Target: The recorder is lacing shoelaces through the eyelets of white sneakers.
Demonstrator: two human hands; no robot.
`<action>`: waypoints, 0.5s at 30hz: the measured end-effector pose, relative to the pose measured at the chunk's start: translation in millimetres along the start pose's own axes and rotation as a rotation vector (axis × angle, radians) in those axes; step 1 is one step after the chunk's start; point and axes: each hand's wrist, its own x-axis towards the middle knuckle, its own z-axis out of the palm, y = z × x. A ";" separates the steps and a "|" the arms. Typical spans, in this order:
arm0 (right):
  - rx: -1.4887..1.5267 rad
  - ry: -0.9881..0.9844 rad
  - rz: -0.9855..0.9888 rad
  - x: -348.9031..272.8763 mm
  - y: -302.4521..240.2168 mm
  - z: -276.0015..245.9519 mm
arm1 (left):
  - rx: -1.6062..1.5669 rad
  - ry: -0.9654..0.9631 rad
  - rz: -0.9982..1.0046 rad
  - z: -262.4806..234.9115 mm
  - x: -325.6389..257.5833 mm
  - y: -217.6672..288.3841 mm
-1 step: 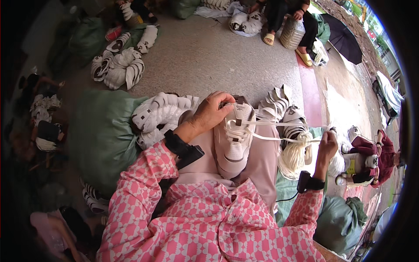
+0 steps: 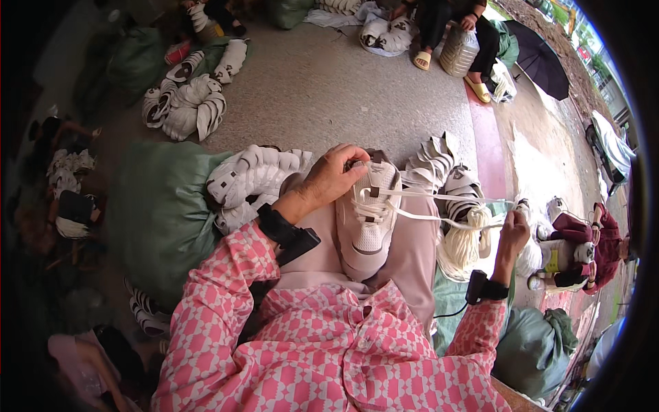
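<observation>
Concrete floor, shoes piled around. White sneaker on lap, toe toward six o'clock. Left hand fingers clamped at tongue; right hand pinching laces, drawn toward three o'clock.

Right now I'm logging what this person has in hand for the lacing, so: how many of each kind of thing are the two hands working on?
White sneaker on the lap, under the left hand: 1
White lace pulled taut by the right hand: 1
Total: 2
</observation>
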 end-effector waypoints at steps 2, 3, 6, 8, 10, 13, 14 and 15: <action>-0.065 -0.020 0.006 -9.8 11.0 -6.4 | -0.024 -0.026 -0.006 1.3 -2.9 -4.3; -0.107 0.001 0.034 -8.5 19.1 -5.3 | -0.044 -0.047 -0.009 -0.2 -4.1 -5.7; -0.147 0.098 0.070 5.9 74.0 -5.8 | -0.119 -0.096 -0.039 -0.7 -1.8 -3.1; -0.008 -0.012 0.175 7.3 74.5 -9.2 | -0.080 -0.078 0.025 -3.7 -9.6 -5.3; 0.050 -0.155 0.223 4.5 69.6 -6.3 | -0.044 -0.066 0.091 -3.4 -16.2 -3.8; 0.043 -0.378 0.177 -9.1 39.0 -1.7 | 0.120 -0.023 0.174 -4.5 -23.2 2.2; 0.107 -0.324 0.087 -14.8 27.4 3.1 | 0.127 -0.031 0.161 -3.6 -22.4 2.9; 0.223 -0.342 0.128 -21.5 16.4 6.7 | 0.133 -0.039 0.148 -2.3 -21.4 3.7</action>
